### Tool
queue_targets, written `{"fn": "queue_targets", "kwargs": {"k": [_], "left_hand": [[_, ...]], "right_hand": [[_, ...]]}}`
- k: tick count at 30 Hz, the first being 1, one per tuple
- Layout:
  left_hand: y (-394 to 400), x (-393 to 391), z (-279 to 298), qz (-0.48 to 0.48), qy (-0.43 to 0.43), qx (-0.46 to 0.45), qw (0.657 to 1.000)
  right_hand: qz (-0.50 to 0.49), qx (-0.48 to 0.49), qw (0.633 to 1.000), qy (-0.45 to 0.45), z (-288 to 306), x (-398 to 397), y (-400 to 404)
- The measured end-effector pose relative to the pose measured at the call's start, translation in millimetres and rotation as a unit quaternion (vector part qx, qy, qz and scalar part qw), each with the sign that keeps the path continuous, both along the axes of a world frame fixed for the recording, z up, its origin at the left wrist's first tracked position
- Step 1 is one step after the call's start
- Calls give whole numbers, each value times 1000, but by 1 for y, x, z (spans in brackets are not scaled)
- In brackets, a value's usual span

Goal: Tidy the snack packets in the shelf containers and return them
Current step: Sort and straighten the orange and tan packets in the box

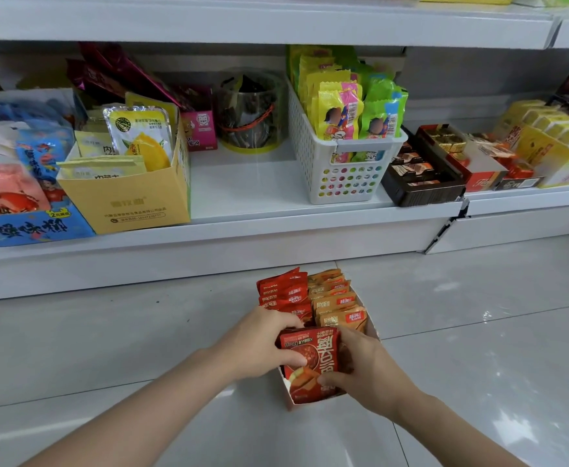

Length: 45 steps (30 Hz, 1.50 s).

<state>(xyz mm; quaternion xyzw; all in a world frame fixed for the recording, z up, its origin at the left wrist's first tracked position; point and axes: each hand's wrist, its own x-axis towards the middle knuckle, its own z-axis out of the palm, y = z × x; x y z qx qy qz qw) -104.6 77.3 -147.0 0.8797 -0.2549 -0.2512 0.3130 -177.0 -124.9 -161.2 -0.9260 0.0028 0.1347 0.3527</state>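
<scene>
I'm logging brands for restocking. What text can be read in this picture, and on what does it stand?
"2元" on the blue box, beside large Chinese characters.
"超友味" on the orange packets in the floor box.
Large Chinese characters on the red packet held by the left hand and right hand: unclear.
Print on the yellow box: too blurred.

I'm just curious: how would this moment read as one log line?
box on floor | left hand, right hand grip red packets | shelf gap open
</scene>
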Motion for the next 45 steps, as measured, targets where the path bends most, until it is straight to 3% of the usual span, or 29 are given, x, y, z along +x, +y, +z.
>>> {"fn": "queue_targets", "kwargs": {"k": [3, 11, 15, 17, 21, 25, 30, 33, 36, 40, 45], "left_hand": [[1, -5, -1, -1, 2, -23, 1000], [-6, -20, -9, 52, -122, -31, 991], [3, -7, 8, 112, -116, -68, 985], [5, -2, 18, 156, -110, -104, 976], [6, 0, 34, 229, -77, -202, 949], [6, -2, 40, 299, -11, -257, 919], [8, -6, 44, 289, 12, -230, 929], [3, -10, 45, 313, 98, -285, 901], [-1, -13, 47, 316, 229, -335, 858], [2, -17, 50, 285, 302, -295, 861], [-17, -28, 55, 287, 321, -357, 829]], "right_hand": [[1, -6, 1000, -18, -6, -2, 0], [-48, 49, 998, -12, -4, -5, 2], [-106, 123, 986, -24, 8, -8, 3], [-157, 213, 964, -4, 18, -11, 6], [-205, 393, 896, 23, 31, -13, 10], [-183, 437, 878, 69, 31, -13, 11], [-149, 480, 854, 137, 32, -14, 13], [-134, 552, 808, 156, 41, -7, 12], [-202, 584, 770, 160, 48, 4, 3], [-199, 536, 801, 177, 55, 9, -18], [-130, 476, 858, 144, 66, 15, -19]]}}
